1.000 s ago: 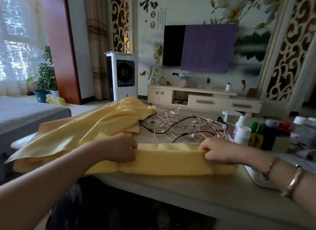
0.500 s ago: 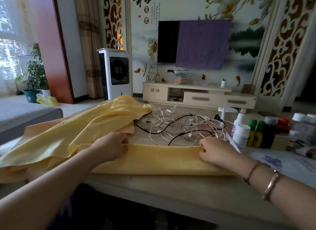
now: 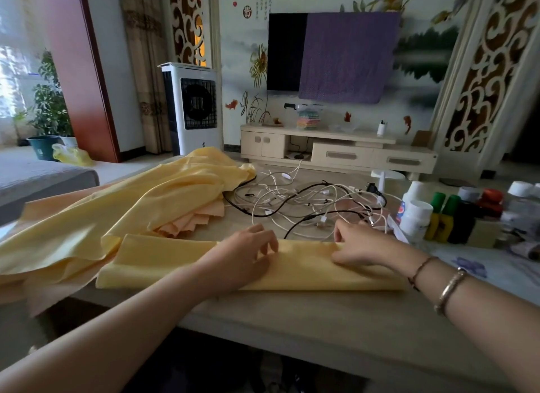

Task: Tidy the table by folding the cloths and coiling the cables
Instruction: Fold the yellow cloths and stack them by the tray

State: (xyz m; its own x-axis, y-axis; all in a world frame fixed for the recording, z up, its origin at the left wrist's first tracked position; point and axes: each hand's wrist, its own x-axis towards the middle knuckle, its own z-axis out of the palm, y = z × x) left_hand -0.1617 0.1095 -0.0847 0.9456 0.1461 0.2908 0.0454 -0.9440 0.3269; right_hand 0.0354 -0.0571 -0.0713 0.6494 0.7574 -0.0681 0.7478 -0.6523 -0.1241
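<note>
Cloth-folding is under way: the yellow cloth (image 3: 175, 258), a long folded band along the table's (image 3: 292, 319) near edge, lies under the left hand (image 3: 242, 256), fingers loosely spread, while the right hand (image 3: 362, 243) pinches its far edge, so another fold likely comes next, with the cables (image 3: 306, 202) still tangled behind.

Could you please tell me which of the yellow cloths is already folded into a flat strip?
The yellow strip under both hands; the big cloth behind lies loosely heaped.

yellow cloth (image 3: 163, 255), white and black cables (image 3: 306, 205)
</note>
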